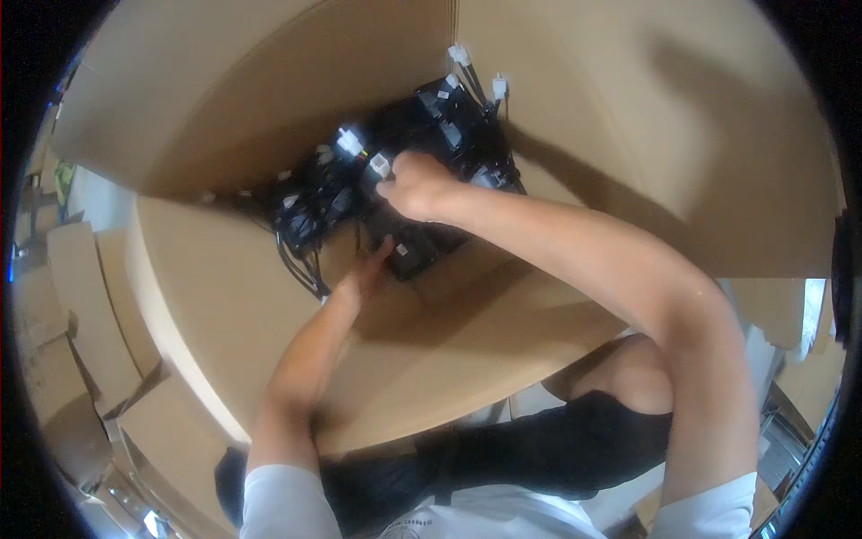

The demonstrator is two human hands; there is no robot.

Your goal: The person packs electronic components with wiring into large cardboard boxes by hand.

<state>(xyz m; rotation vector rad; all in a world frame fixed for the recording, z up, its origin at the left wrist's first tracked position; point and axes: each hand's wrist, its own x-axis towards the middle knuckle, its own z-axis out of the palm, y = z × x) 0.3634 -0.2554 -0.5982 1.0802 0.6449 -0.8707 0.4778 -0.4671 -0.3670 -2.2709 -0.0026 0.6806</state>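
A cluster of black plastic modules [451, 106] with dark cables and white plug connectors lies in the inner corner of a large cardboard box. Over its middle, my right hand [418, 187] is closed, the thumb and fingers pinched around a white plug connector [381, 166]. Another white plug [350, 142] stands up just beyond it, with coloured wires below. My left hand [366, 269] is lower and to the left, its fingers stretched out against the side of the nearest black module [413, 255]. That module carries a small pale label. Part of the cluster is hidden under my right hand.
Tall cardboard walls [718, 153] rise behind and to the right. The box's near edge [431, 431] curves in front of my legs. Loose black cables [298, 262] hang at the cluster's left. More cardboard pieces [81, 310] stand outside at the left.
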